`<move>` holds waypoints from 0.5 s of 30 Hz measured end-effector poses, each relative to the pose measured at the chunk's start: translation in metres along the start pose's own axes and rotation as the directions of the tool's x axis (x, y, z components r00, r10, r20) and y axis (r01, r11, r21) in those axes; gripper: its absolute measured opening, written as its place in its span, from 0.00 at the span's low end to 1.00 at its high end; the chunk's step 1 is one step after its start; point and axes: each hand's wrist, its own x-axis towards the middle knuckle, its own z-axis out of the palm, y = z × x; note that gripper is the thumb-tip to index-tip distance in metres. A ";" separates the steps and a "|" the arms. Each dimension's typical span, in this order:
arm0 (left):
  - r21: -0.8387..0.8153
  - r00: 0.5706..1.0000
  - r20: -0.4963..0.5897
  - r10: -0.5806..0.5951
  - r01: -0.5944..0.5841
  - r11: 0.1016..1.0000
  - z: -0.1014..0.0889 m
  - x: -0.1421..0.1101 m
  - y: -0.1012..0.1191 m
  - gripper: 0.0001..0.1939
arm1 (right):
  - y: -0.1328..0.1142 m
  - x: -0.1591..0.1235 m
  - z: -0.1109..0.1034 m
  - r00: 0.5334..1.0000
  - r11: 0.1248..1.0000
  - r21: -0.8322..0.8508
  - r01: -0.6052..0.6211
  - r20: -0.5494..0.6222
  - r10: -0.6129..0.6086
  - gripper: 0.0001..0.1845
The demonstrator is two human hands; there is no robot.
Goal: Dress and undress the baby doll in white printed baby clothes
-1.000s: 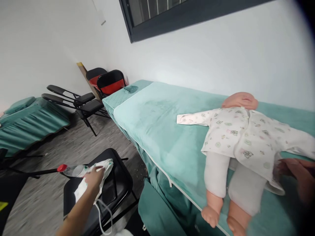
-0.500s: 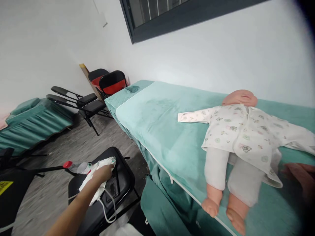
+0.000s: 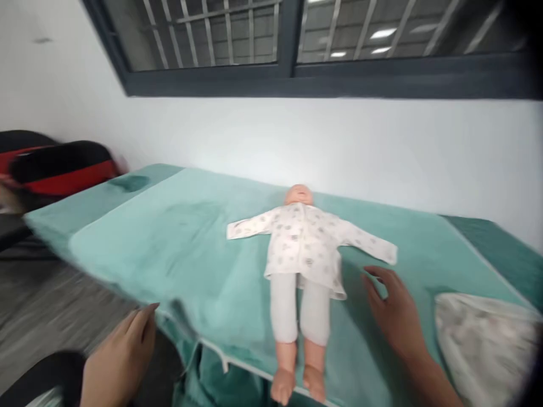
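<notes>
A baby doll (image 3: pixel 303 254) in a white patterned top and pale leggings lies on its back on a teal-covered bed (image 3: pixel 178 249), arms out, bare feet at the near edge. My right hand (image 3: pixel 392 311) rests on the bedcover just right of the doll's hip, fingers spread, holding nothing. My left hand (image 3: pixel 121 356) hovers off the bed's near-left edge, fingers loosely together and empty. The frame is motion-blurred.
A white patterned cloth bundle (image 3: pixel 483 339) lies on the bed at the right. Black and red folding chairs (image 3: pixel 63 164) stand at the far left. A barred window (image 3: pixel 297 39) runs along the white wall behind the bed. Grey floor shows at the left.
My view has swung right to face the doll. My left hand has left the white cloth on the black chair and come up empty. My right hand now lies beside the doll.
</notes>
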 end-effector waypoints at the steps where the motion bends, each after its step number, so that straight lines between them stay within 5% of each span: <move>1: -0.012 0.988 -0.068 0.140 -0.141 0.990 0.004 0.001 0.037 0.24 | 0.004 0.000 -0.010 0.997 0.994 -0.094 0.053 -0.057 -0.059 0.19; 5: -0.230 0.845 -0.192 0.499 -0.533 0.814 0.015 0.001 0.166 0.20 | 0.038 -0.016 -0.065 0.981 0.887 -0.461 -0.014 -0.177 -0.076 0.23; 9: -0.406 0.736 -0.267 0.622 -0.671 0.620 0.029 0.010 0.241 0.20 | 0.083 -0.050 -0.113 0.971 0.781 -0.597 -0.186 -0.230 0.056 0.30; 12: -0.591 0.767 -0.153 0.623 -0.576 0.564 0.041 0.016 0.267 0.24 | 0.113 -0.068 -0.131 0.961 0.778 -0.576 -0.250 -0.247 0.126 0.34; 15: -0.801 0.862 0.083 0.500 -0.241 0.549 0.046 0.021 0.277 0.30 | 0.135 -0.068 -0.142 0.915 0.827 -0.471 -0.306 -0.386 0.119 0.38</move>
